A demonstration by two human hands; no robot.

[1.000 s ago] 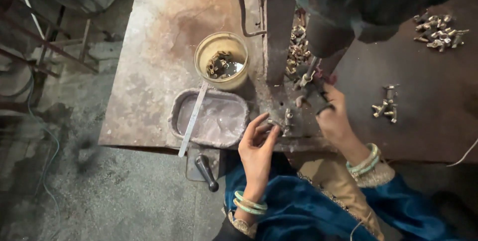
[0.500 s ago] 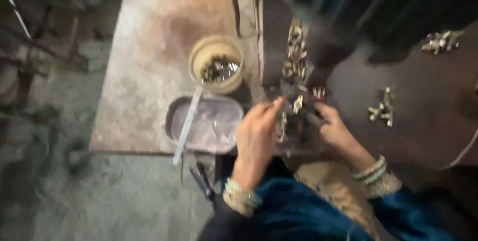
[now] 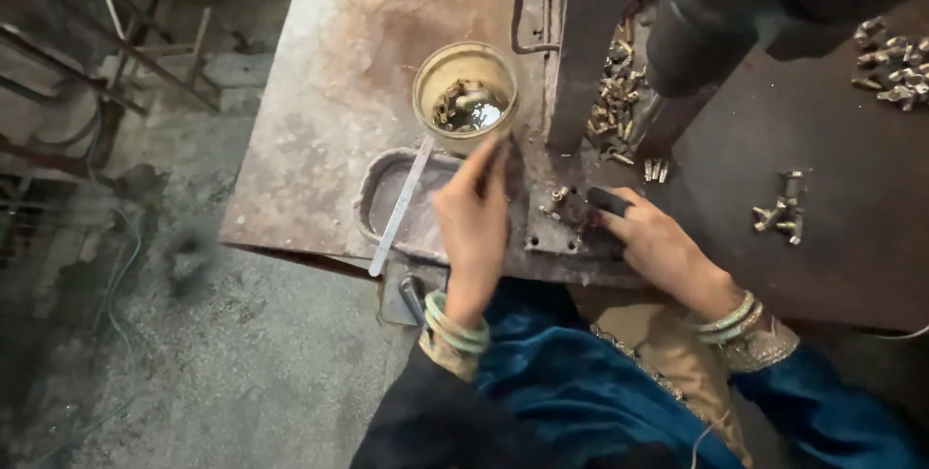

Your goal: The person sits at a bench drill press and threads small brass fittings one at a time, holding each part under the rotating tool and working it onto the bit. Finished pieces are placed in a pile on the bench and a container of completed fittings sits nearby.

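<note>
My left hand reaches forward with its fingers held together, their tips at the near rim of a round yellowish cup. The cup holds small metal parts in liquid. Whether the fingers pinch a part is hidden. My right hand lies on a small steel fixture plate at the foot of a dark machine, its fingers around a short dark handle. Small brass parts stand on the plate between my hands.
A shallow metal tray with a flat metal strip across it sits on the rusty bench left of my left hand. Loose brass fittings lie in a heap by the machine, and further fittings on the dark table at right.
My left hand has left the fixture plate and moved forward and left to the cup's rim. My right hand has stayed at the fixture.
</note>
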